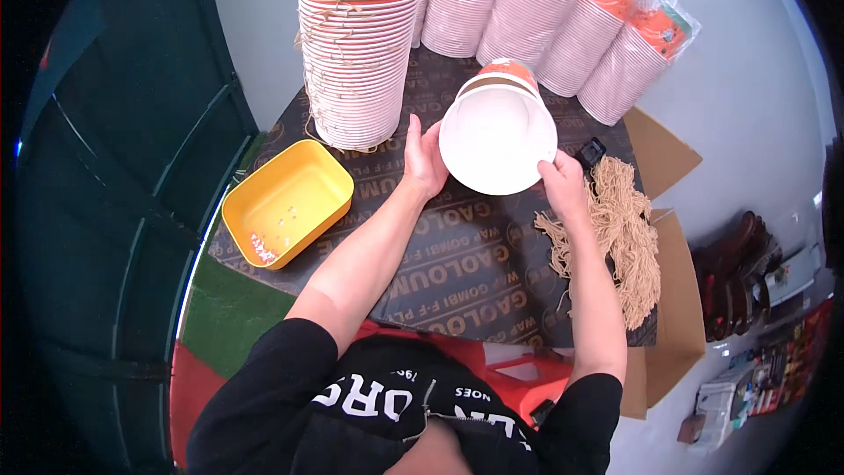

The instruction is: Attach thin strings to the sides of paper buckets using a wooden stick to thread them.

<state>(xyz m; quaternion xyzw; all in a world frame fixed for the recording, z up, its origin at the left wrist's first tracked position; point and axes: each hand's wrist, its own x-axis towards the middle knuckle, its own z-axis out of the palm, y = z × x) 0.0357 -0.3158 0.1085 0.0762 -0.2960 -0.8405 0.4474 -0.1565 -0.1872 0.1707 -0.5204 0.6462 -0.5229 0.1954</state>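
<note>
A paper bucket (497,145), white inside with orange showing on its far outer side, is tilted with its mouth toward me. My right hand (563,180) pinches its rim on the right. Beside the left of the bucket is my left hand (425,158), its thumb raised and fingers apart; some fingertips are hidden by the bucket. Close to my right forearm lies a bundle of tan cords (624,237). A yellow plastic bin (325,180) at the left holds small pale and reddish bits.
A tall stack of orange-and-white buckets (360,62) with cords hanging down it stands at the far left of the dark printed table (457,273). Several plastic-wrapped bucket stacks (563,26) line the back. A small black object (592,152) and an open cardboard box (677,299) are on the right.
</note>
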